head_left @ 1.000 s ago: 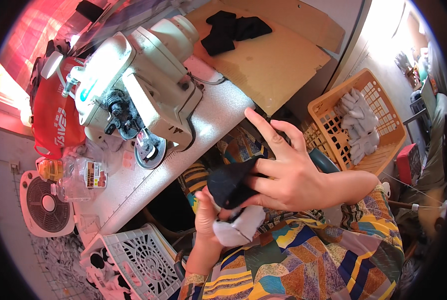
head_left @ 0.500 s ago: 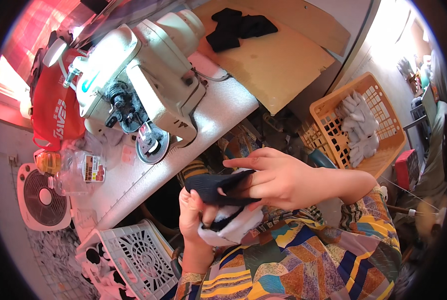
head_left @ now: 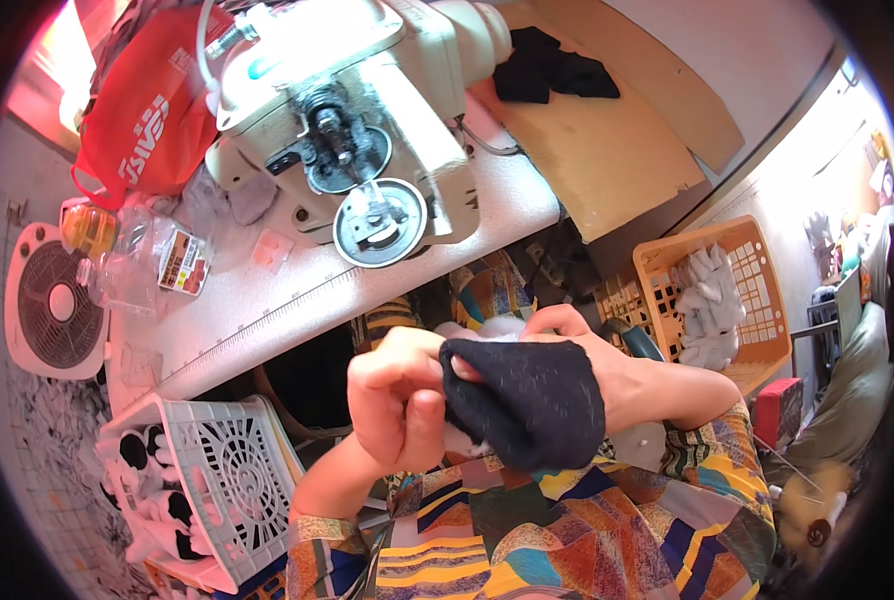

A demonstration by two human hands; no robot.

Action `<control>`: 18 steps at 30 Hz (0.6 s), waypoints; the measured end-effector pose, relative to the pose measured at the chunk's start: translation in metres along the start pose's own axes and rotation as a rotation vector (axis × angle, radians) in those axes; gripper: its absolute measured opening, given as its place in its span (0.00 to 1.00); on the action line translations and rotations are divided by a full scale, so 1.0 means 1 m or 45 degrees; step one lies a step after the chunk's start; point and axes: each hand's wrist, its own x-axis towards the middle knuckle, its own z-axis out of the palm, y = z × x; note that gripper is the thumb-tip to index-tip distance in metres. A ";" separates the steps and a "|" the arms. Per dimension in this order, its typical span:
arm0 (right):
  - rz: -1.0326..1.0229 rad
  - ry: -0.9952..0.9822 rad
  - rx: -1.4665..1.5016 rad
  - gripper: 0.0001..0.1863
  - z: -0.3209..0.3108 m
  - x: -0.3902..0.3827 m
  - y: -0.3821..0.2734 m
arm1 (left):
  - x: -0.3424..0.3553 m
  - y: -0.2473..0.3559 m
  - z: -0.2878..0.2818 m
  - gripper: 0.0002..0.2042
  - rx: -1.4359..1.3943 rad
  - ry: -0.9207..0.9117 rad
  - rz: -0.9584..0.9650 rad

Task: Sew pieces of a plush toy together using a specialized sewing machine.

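A black knit fabric piece [head_left: 527, 400] is held up in front of my patterned clothing, with some white fluffy material [head_left: 497, 330] showing behind it. My left hand [head_left: 397, 400] is closed on the piece's left side, fingers curled at its folded edge. My right hand [head_left: 607, 370] grips it from the right and behind, most fingers hidden by the black fabric, one bent over the top. Beyond both hands stands a cream sewing machine [head_left: 347, 70], with a round metal disc mechanism [head_left: 402, 220] at its front, on a white worktable [head_left: 217, 350].
Black pieces [head_left: 547, 70] lie on cardboard [head_left: 627, 165]. An orange basket [head_left: 762, 270] holds white pieces, right. A white crate [head_left: 277, 460] with black-and-white pieces stands lower left. A fan [head_left: 29, 300], red bag [head_left: 132, 140] and clear bottle [head_left: 132, 270] are at the left.
The black fabric has turned to cover more of the white material and my right hand's fingers. My left hand has moved to its upper left edge. The view has shifted.
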 end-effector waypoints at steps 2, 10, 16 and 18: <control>0.018 -0.134 -0.088 0.30 0.000 0.008 0.001 | -0.003 0.000 -0.006 0.14 0.061 0.071 -0.042; -0.003 -0.058 0.131 0.23 -0.007 0.046 -0.009 | 0.013 0.026 -0.057 0.23 0.815 -0.716 -0.079; 0.053 -0.401 -0.115 0.26 0.000 0.048 -0.001 | 0.004 0.038 -0.069 0.05 1.217 -1.021 0.002; 0.056 -0.448 -0.230 0.25 -0.003 0.049 -0.003 | 0.000 0.037 -0.070 0.05 1.295 -0.976 0.034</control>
